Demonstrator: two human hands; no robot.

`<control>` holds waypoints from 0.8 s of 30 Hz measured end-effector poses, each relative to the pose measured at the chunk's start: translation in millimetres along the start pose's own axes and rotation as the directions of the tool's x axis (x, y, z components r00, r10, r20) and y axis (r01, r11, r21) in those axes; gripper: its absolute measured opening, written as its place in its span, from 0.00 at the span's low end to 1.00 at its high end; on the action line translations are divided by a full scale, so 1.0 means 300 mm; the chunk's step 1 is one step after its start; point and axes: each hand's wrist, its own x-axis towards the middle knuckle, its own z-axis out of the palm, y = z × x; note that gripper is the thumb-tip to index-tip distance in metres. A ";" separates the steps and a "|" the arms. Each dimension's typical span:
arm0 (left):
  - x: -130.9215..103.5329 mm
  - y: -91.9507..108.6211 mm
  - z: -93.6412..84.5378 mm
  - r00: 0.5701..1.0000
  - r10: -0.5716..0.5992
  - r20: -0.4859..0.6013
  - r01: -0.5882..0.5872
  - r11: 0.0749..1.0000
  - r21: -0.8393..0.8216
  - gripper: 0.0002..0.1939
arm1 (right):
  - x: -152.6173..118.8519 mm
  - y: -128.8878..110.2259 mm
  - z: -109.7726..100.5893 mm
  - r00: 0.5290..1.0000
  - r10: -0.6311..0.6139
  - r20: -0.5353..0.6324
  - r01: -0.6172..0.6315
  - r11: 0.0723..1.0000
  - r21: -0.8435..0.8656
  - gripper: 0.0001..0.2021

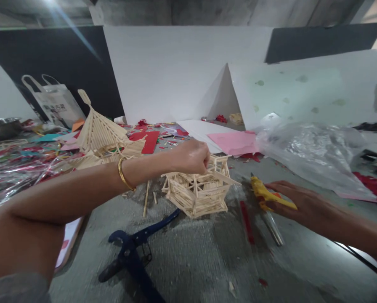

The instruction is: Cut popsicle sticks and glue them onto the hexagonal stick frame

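A lattice model of thin wooden sticks (pixel 196 195) sits on the grey surface in front of me. My left hand (pixel 191 156) is closed in a fist over its far upper side; whatever the fingers hold is hidden behind it. To the right, my right hand (pixel 294 198) grips a yellow hot glue gun (pixel 262 191), its nozzle pointing away from me. A clear glue stick (pixel 273 229) shows beneath the gun, with a red stick (pixel 247 223) lying beside it. Dark blue cutter pliers (pixel 128 250) lie nearest me, their tip close to the model.
Behind my left arm stands a pointed wooden-stick roof (pixel 100 130) among coloured scraps. Clear plastic wrap (pixel 314 147) and pink paper (pixel 235 143) lie at the back right. A white tote bag (pixel 60 105) leans at far left. A cable (pixel 362 259) runs along the right.
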 end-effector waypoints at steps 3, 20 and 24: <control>-0.005 -0.005 -0.002 0.999 -0.027 -0.044 0.024 0.997 -0.068 0.10 | -0.022 0.061 0.046 0.999 -0.004 0.034 0.003 0.999 0.034 0.13; -0.042 -0.029 0.052 0.969 -0.134 -0.206 0.073 0.958 -0.278 0.10 | -0.031 0.100 0.104 0.997 -0.037 -0.060 0.039 0.999 0.029 0.14; -0.054 -0.033 0.063 0.969 -0.133 -0.209 0.069 0.956 -0.285 0.10 | -0.029 0.065 0.083 0.997 -0.020 -0.076 0.024 0.998 0.057 0.13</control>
